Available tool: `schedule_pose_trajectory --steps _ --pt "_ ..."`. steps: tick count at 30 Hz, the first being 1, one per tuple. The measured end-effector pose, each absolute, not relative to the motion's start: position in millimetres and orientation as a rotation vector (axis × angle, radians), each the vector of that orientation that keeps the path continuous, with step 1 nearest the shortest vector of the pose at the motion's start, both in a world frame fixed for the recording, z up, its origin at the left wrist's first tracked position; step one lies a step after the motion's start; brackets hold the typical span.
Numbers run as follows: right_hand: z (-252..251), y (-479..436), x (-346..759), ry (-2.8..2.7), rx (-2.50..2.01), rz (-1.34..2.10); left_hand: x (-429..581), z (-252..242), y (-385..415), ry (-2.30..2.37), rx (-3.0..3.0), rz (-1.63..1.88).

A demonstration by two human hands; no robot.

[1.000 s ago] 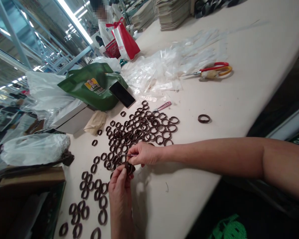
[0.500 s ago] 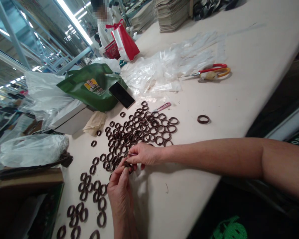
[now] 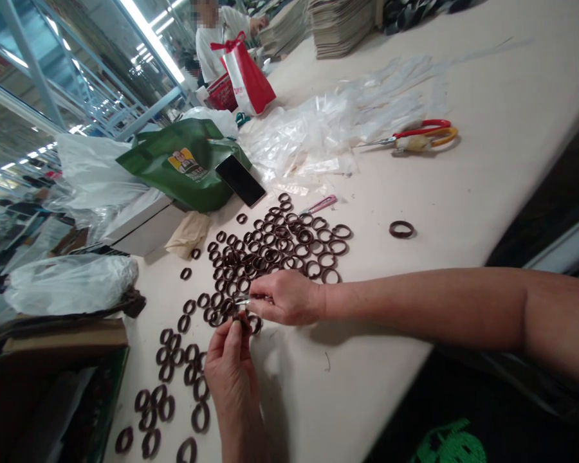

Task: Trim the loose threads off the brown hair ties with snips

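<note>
My left hand [image 3: 231,360] pinches a dark brown loop [image 3: 242,319], which looks like a small leather keeper ring, between thumb and fingers. Fingers curled, my right hand [image 3: 287,297] grips a small tool with a bright metal tip [image 3: 242,300]; its handle is mostly hidden, so I cannot tell its exact kind. That tip points left, just above the held loop. Around and beyond both hands lies a spread of similar brown loops [image 3: 327,260], densest behind the right hand. More loops [image 3: 200,417] trail down to the left of my left hand.
One loop [image 3: 402,229] lies apart at the right. Behind the pile are a pink-handled cutter [image 3: 322,204], a phone [image 3: 241,180] leaning on a green bag [image 3: 193,167], clear plastic sleeves [image 3: 313,128] and scissors [image 3: 424,136]. An open box [image 3: 67,334] stands at left. A person [image 3: 217,45] works beyond.
My right hand has drawn back a little to the right from the left hand, and the tool's metal tip now shows. The left hand still holds the loop. The view has shifted slightly.
</note>
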State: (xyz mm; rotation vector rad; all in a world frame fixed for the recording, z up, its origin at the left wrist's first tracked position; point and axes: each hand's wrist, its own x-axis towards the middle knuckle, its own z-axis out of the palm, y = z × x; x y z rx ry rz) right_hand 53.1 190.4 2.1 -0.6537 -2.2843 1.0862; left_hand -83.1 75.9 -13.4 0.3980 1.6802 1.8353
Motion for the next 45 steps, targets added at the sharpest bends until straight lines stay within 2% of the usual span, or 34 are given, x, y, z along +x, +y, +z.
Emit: schedule_pose_trajectory --steps 6,22,32,39,45 --pt "-0.7 184.3 49.5 -2.396 -0.654 0.847 -82.8 -16.0 76.4 1.631 0.456 1.832" --pt "-0.2 186.8 51.0 -2.483 -0.644 0.754 -75.1 -15.6 73.2 1.766 0.534 1.695" --pt "-1.8 187.7 50.2 -2.527 -0.598 0.626 -74.5 -15.4 74.3 1.732 0.497 1.737" --pt "-1.6 189.4 49.4 -2.468 -0.66 0.734 -78.9 -16.9 74.2 1.686 0.484 1.781" --pt "0.3 187.8 50.2 -2.501 -0.622 0.682 -82.3 -17.4 75.1 1.599 0.461 1.794"
